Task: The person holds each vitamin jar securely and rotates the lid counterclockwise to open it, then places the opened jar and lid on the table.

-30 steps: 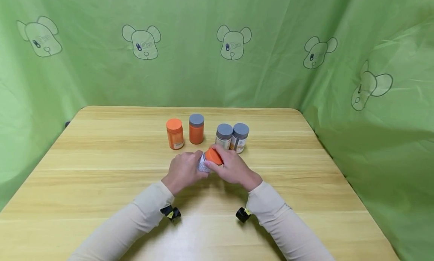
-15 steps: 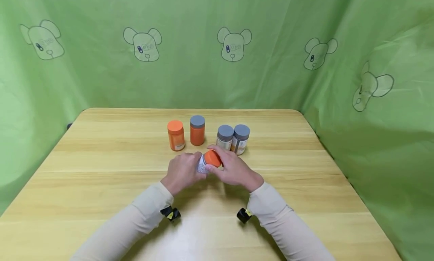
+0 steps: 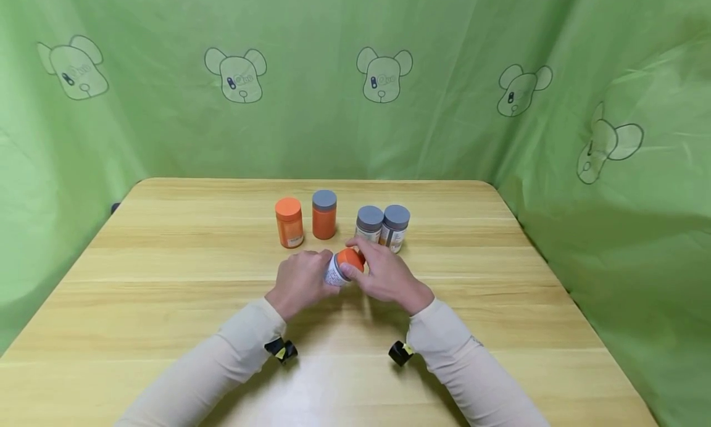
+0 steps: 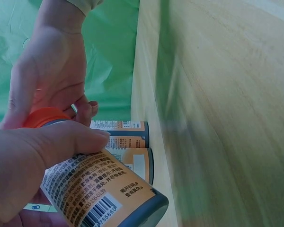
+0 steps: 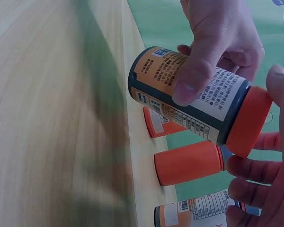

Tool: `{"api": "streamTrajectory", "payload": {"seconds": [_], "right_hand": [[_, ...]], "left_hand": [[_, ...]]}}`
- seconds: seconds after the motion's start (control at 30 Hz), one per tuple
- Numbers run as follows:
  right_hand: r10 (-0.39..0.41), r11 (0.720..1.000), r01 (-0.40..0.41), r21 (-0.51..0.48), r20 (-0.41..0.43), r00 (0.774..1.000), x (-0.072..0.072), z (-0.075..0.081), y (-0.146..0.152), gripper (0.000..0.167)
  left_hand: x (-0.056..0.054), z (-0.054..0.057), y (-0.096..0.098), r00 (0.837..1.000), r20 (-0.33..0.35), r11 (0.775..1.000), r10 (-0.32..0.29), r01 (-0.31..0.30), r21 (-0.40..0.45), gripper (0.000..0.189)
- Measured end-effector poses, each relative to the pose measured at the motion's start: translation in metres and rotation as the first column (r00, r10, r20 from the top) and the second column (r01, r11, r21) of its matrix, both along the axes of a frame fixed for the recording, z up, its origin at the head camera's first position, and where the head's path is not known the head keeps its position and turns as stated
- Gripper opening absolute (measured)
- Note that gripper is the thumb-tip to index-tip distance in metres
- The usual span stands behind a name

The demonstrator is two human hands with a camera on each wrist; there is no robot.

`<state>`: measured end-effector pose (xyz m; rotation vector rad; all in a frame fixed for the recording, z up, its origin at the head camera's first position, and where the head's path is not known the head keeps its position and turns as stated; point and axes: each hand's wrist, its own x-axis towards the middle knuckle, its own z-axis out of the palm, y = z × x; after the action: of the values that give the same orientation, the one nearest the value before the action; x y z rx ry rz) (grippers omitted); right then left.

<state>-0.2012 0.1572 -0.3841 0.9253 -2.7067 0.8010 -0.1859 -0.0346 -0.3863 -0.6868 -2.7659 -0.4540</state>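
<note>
My left hand point(image 3: 302, 283) grips a dark grey jar point(image 5: 184, 92) with a printed label, thumb across the label. The jar is tilted above the table, its base toward the lower right in the left wrist view. An orange lid point(image 5: 249, 122) sits on its mouth. My right hand point(image 3: 386, 277) holds that lid, with the thumb on one side and the fingers around the other. Behind the hands stand two labelled jars with grey lids, the left one point(image 3: 368, 220) partly covered by my right hand and the right one point(image 3: 395, 226) close beside it.
Farther left stand an orange jar with an orange lid point(image 3: 289, 223) and an orange jar with a grey lid point(image 3: 324, 215). All are upright on the wooden table point(image 3: 166, 248). A green curtain point(image 3: 311, 124) hangs behind and at the sides.
The right-hand fingers have shifted slightly around the orange lid. The held jar has moved a little to the right since half a second ago. The head view has tilted slightly; the standing jars remain in place.
</note>
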Motion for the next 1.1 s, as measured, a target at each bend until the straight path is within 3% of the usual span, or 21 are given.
{"api": "streamTrajectory", "payload": {"seconds": [0.43, 0.8, 1.1], "right_hand": [[0.129, 0.989, -0.129, -0.071, -0.007, 0.992, -0.0007, -0.0003, 0.0044, 0.046], [0.076, 0.993, -0.075, -0.089, 0.009, 0.997, 0.0007, 0.0003, 0.0038, 0.048], [0.125, 0.987, -0.125, -0.099, -0.008, 0.992, 0.0017, 0.0008, 0.0052, 0.046]], "left_hand": [[-0.0001, 0.0005, -0.0005, 1.0, 0.017, 1.0, 0.017, -0.017, -0.01, 0.049], [0.0011, 0.004, 0.0027, 0.999, 0.038, 1.0, 0.003, -0.002, -0.017, 0.05], [0.0005, 0.0036, 0.0039, 0.999, 0.031, 0.999, 0.014, -0.013, -0.048, 0.051]]}}
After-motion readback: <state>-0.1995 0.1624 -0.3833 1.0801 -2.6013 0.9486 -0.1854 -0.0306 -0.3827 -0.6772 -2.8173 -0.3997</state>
